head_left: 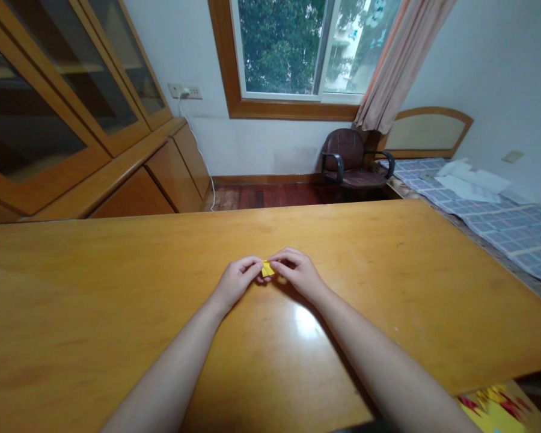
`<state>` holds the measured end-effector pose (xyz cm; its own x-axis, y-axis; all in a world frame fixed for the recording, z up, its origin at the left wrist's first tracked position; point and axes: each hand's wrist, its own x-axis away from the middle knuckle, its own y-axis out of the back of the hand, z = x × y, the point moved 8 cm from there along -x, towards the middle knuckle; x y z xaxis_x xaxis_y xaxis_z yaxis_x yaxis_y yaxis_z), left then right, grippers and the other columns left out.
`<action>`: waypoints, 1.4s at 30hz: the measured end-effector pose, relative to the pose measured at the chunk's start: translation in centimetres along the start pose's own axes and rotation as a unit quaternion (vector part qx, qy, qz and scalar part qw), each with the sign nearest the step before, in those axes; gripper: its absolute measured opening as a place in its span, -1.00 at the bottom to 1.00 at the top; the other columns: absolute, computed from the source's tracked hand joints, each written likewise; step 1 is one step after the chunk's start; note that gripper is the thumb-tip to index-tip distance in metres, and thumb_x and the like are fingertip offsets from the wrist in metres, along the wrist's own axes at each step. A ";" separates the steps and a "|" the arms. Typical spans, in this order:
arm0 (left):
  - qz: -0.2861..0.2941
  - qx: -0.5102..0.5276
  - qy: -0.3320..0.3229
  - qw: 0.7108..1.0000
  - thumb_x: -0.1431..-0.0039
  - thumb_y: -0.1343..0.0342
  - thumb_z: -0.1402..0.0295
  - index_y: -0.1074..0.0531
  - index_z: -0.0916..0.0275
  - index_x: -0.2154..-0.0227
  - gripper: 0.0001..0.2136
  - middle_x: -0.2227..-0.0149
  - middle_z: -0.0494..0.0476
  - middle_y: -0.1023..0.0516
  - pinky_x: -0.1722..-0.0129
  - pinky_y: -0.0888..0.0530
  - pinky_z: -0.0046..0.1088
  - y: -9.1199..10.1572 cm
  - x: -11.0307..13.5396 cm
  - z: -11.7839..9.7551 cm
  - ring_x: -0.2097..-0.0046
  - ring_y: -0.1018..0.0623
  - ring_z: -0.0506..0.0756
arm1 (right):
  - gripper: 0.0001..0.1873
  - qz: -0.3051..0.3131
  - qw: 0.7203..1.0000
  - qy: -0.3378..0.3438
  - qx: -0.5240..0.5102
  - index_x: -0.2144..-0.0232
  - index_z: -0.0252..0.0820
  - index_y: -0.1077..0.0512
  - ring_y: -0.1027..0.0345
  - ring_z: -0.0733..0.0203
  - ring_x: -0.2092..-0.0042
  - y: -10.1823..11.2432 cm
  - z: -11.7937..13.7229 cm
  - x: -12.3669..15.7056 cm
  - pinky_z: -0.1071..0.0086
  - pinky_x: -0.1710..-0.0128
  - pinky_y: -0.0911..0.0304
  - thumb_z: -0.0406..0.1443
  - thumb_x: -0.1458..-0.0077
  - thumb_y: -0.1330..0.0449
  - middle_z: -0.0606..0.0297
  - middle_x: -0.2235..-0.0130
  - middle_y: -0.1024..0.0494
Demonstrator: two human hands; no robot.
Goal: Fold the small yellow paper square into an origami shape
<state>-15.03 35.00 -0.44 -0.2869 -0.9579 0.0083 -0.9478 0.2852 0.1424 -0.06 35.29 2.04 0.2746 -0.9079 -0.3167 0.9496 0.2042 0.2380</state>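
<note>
Pinching a small folded piece of yellow paper (267,269) between them, the left hand (238,280) and right hand (297,272) meet just above the glossy orange-brown wooden table (117,288) near its middle. Fingers of both hands are curled closed, fingertips (258,265) gripping the paper's opposite edges.

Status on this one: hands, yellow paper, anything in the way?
Left hand and right hand pinch small yellow paper from either side. Paper over wooden table. No obstruction at the hands.
</note>
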 end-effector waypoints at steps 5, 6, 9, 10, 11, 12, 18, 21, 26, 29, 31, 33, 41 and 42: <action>0.001 -0.025 -0.002 1.000 -0.17 -0.10 0.20 -0.51 0.29 0.40 -0.76 0.48 0.09 -0.58 0.30 -0.47 -0.45 -0.1 0.0 0.2 0.39 -0.56 0.08 | -0.81 -0.009 0.999 -0.034 -0.025 0.24 -0.18 -0.57 -0.36 0.27 0.32 0.0 -0.9 0.1 0.40 0.30 -0.24 -0.22 -0.11 -0.26 0.26 0.31 -0.54; 0.001 -0.029 -0.001 1.000 -0.17 -0.10 0.20 -0.51 0.29 0.40 -0.76 0.49 0.09 -0.58 0.30 -0.47 -0.45 -0.1 0.0 0.2 0.39 -0.56 0.08 | -0.80 -0.007 0.999 -0.038 -0.028 0.23 -0.18 -0.57 -0.35 0.27 0.32 -0.1 -1.1 0.1 0.40 0.30 -0.24 -0.22 -0.11 -0.26 0.26 0.31 -0.53; -0.003 -0.025 0.006 1.000 -0.17 -0.10 0.19 -0.50 0.28 0.40 -0.76 0.47 0.09 -0.60 0.29 -0.49 -0.44 -0.1 0.1 0.2 0.38 -0.58 0.09 | -0.75 -0.004 0.998 -0.051 -0.044 0.18 -0.19 -0.55 -0.34 0.28 0.32 -0.3 -1.5 0.2 0.41 0.30 -0.24 -0.20 -0.11 -0.26 0.27 0.31 -0.52; -0.006 -0.023 0.008 1.000 -0.17 -0.10 0.19 -0.50 0.28 0.40 -0.76 0.47 0.10 -0.60 0.29 -0.49 -0.43 -0.1 0.1 0.2 0.38 -0.59 0.09 | -0.73 -0.003 0.997 -0.055 -0.052 0.16 -0.19 -0.54 -0.34 0.29 0.32 -0.4 -1.7 0.2 0.42 0.29 -0.25 -0.19 -0.11 -0.26 0.28 0.31 -0.52; -0.009 -0.020 0.009 1.000 -0.17 -0.10 0.18 -0.50 0.28 0.39 -0.75 0.47 0.10 -0.60 0.30 -0.50 -0.43 0.0 0.1 0.2 0.38 -0.59 0.10 | -0.71 -0.002 0.997 -0.059 -0.059 0.14 -0.19 -0.53 -0.34 0.29 0.32 -0.4 -1.8 0.2 0.42 0.28 -0.25 -0.19 -0.10 -0.27 0.28 0.31 -0.51; -0.013 -0.018 0.010 1.000 -0.17 -0.10 0.18 -0.49 0.28 0.39 -0.75 0.47 0.10 -0.61 0.30 -0.50 -0.43 0.0 0.1 0.2 0.38 -0.60 0.10 | -0.69 -0.001 0.996 -0.062 -0.064 0.12 -0.18 -0.53 -0.33 0.30 0.32 -0.5 -2.0 0.2 0.42 0.28 -0.25 -0.19 -0.08 -0.28 0.29 0.31 -0.50; -0.020 -0.005 0.016 1.000 -0.16 -0.09 0.16 -0.47 0.28 0.40 -0.74 0.48 0.12 -0.61 0.32 -0.53 -0.40 0.0 -0.1 0.3 0.41 -0.60 0.11 | -0.61 0.012 0.991 -0.090 -0.102 0.07 -0.18 -0.48 -0.30 0.35 0.35 -1.0 -2.7 0.1 0.45 0.32 -0.22 -0.26 0.00 -0.31 0.35 0.32 -0.41; -0.026 -0.001 0.009 1.000 -0.15 -0.10 0.17 -0.48 0.29 0.38 -0.75 0.47 0.13 -0.61 0.31 -0.53 -0.40 0.1 -0.1 -0.1 0.40 -0.60 0.10 | -0.60 0.010 0.984 -0.106 -0.146 0.05 -0.17 -0.44 -0.31 0.35 0.35 -1.0 -2.9 0.1 0.45 0.33 -0.25 -0.24 -0.02 -0.30 0.34 0.32 -0.41; -0.057 0.010 0.006 0.998 -0.07 -0.17 0.21 -0.48 0.28 0.29 -0.76 0.47 0.07 -0.57 0.34 -0.51 -0.42 0.5 0.1 -0.8 0.42 -0.56 0.07 | -0.54 0.022 0.971 -0.126 -0.201 0.03 -0.16 -0.39 -0.32 0.34 0.39 -1.2 -3.1 0.0 0.47 0.40 -0.25 -0.22 0.00 -0.32 0.36 0.35 -0.41; -0.043 0.014 0.004 0.999 -0.05 -0.19 0.21 -0.49 0.28 0.31 -0.76 0.48 0.07 -0.56 0.33 -0.50 -0.43 0.3 0.2 -0.8 0.41 -0.55 0.07 | -0.52 0.034 0.969 -0.131 -0.208 0.02 -0.16 -0.38 -0.32 0.34 0.39 -1.3 -3.1 0.0 0.47 0.41 -0.24 -0.23 0.01 -0.32 0.37 0.36 -0.42; -0.035 0.009 0.003 0.999 -0.06 -0.20 0.20 -0.49 0.28 0.34 -0.77 0.48 0.07 -0.56 0.32 -0.50 -0.44 0.2 0.2 -0.6 0.40 -0.55 0.07 | -0.52 0.041 0.969 -0.131 -0.207 0.01 -0.16 -0.38 -0.31 0.34 0.39 -1.4 -3.1 0.0 0.48 0.43 -0.23 -0.24 0.00 -0.32 0.37 0.35 -0.42; -0.030 0.004 0.000 1.000 -0.08 -0.19 0.20 -0.49 0.28 0.36 -0.78 0.47 0.08 -0.56 0.30 -0.49 -0.44 0.2 0.1 -0.5 0.39 -0.55 0.07 | -0.52 0.049 0.969 -0.131 -0.204 0.01 -0.15 -0.38 -0.30 0.34 0.39 -1.4 -3.1 0.0 0.49 0.44 -0.21 -0.25 0.00 -0.32 0.37 0.35 -0.42; -0.026 -0.002 0.004 1.000 -0.08 -0.20 0.19 -0.50 0.28 0.38 -0.78 0.47 0.10 -0.58 0.30 -0.50 -0.43 0.2 0.3 -0.6 0.40 -0.56 0.08 | -0.53 0.060 0.970 -0.134 -0.193 0.02 -0.15 -0.40 -0.30 0.35 0.38 -1.3 -3.1 0.0 0.46 0.37 -0.22 -0.24 0.01 -0.33 0.37 0.34 -0.41; -0.025 -0.002 0.005 1.000 -0.08 -0.20 0.19 -0.50 0.28 0.39 -0.78 0.48 0.10 -0.58 0.31 -0.50 -0.43 0.2 0.3 -0.6 0.40 -0.56 0.08 | -0.54 0.061 0.970 -0.134 -0.191 0.03 -0.15 -0.40 -0.30 0.35 0.37 -1.3 -3.1 0.0 0.46 0.37 -0.22 -0.24 0.02 -0.34 0.38 0.34 -0.41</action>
<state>-15.21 34.78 0.13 -0.2376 -0.9713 0.0108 -0.9605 0.2366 0.1465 -0.81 36.13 -1.10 0.3876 -0.9208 -0.0446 0.9135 0.3901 -0.1155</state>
